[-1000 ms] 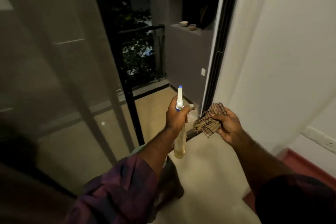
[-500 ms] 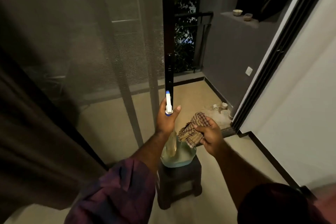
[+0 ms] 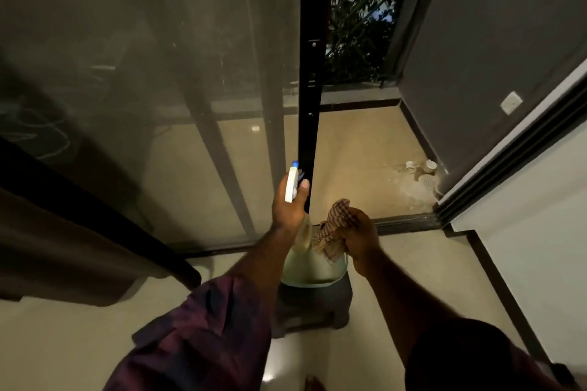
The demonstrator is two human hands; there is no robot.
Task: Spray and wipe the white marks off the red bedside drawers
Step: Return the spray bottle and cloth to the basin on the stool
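Spray bottle is gripped upright in left hand, fingers curled round its neck. Checked cloth is held bunched in right hand, fingers closed on it, just right of left hand. Pale green basin is seen just below both hands, set on dark stool. Black door frame is seen just beyond left hand.
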